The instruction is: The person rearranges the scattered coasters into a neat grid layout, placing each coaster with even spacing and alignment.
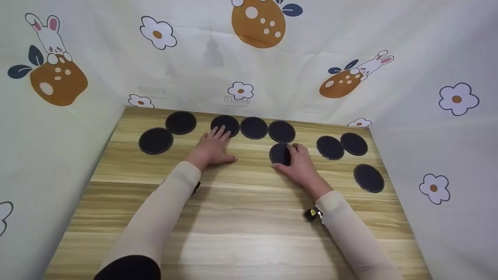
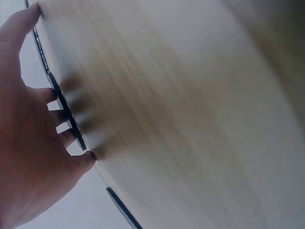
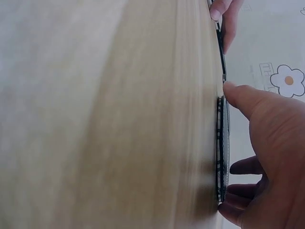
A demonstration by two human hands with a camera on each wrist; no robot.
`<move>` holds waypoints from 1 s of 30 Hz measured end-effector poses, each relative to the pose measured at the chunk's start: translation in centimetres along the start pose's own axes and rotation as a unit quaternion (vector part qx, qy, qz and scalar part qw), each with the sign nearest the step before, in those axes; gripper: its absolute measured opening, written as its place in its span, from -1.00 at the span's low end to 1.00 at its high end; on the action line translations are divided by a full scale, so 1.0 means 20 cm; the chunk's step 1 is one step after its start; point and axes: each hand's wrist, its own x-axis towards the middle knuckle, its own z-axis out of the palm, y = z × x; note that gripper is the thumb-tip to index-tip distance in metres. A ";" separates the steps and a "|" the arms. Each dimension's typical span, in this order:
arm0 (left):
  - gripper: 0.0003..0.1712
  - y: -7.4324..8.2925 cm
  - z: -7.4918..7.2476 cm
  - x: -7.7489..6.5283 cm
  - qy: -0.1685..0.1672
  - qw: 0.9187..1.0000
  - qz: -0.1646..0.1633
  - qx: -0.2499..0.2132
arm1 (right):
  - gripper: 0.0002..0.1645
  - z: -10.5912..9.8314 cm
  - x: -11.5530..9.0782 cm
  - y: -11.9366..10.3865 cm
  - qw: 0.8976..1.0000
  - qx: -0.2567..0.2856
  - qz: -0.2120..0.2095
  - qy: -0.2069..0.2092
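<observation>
My left hand (image 1: 211, 149) lies with fingers spread, its fingertips on the near part of a round black coaster (image 1: 222, 121); its thumb points right over the wood. In the left wrist view this coaster (image 2: 66, 112) shows edge-on at the fingertips. My right hand (image 1: 298, 164) spans another black coaster (image 1: 279, 154), thumb at the near edge and fingers curled at the right edge. Seen edge-on in the right wrist view, that coaster (image 3: 220, 148) sits between thumb and fingers. Two more coasters, a middle one (image 1: 254, 128) and a right one (image 1: 282, 131), continue the back row.
On the left lie two touching coasters, a rear one (image 1: 181, 122) and a nearer one (image 1: 155, 140). To the right are a pair (image 1: 330, 147) and a separate coaster (image 1: 369, 178) nearer me. Patterned cloth walls (image 1: 194, 70) border the wooden table (image 1: 233, 233) at the back and sides.
</observation>
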 end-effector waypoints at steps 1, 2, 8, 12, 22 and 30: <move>0.27 0.00 0.00 0.00 0.000 1.000 0.000 0.000 | 0.21 -0.01 0.00 0.00 1.000 -0.001 -0.002 0.001; 0.27 0.00 0.00 0.00 0.000 1.000 0.000 0.001 | 0.19 -0.02 -0.01 0.00 1.000 -0.001 -0.004 0.003; 0.27 0.00 0.00 0.00 -0.001 1.000 -0.001 0.007 | 0.05 -0.09 -0.06 0.04 1.000 0.003 -0.003 0.009; 0.28 0.00 0.00 0.00 -0.002 1.000 -0.002 0.007 | 0.00 -0.16 -0.11 0.09 1.000 -0.003 -0.007 0.012; 0.30 -0.02 0.01 0.03 -0.015 1.000 -0.005 0.009 | -0.19 -0.33 -0.28 0.25 0.997 0.009 -0.015 0.079; 0.30 -0.02 0.02 0.04 -0.024 1.000 -0.007 0.006 | -0.29 -0.44 -0.44 0.39 0.992 0.017 0.009 0.123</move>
